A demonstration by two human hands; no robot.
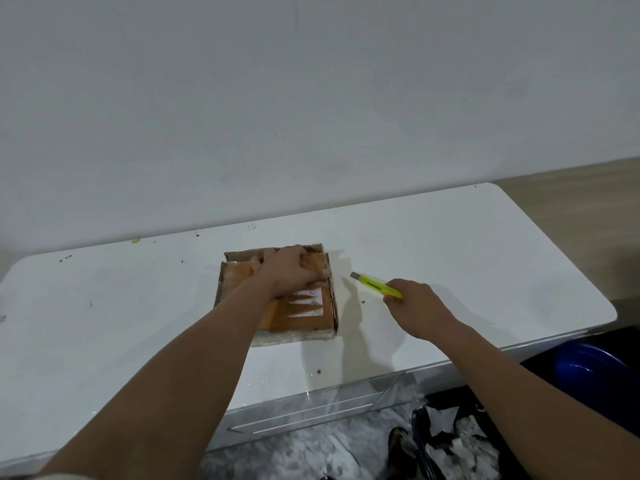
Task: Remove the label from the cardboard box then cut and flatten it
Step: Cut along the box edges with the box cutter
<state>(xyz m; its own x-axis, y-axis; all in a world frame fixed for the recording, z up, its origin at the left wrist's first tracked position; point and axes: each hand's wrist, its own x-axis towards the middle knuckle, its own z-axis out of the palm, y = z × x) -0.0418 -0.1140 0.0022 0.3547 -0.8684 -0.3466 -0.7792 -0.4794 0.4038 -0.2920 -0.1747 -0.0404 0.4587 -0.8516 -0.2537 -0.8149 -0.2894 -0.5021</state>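
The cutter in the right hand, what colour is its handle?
Bright yellow-green, seen in the head view: the cutter is gripped by the right hand.

Left hand [289, 273] pressing flat on cardboard box [277, 299], right hand [417, 306] holding yellow cutter [375, 285] beside it, white table [467, 265]

Your left hand [289, 273] is resting on the box [277, 296]; the cutter [375, 285] is sitting just right, above the surface [485, 254].
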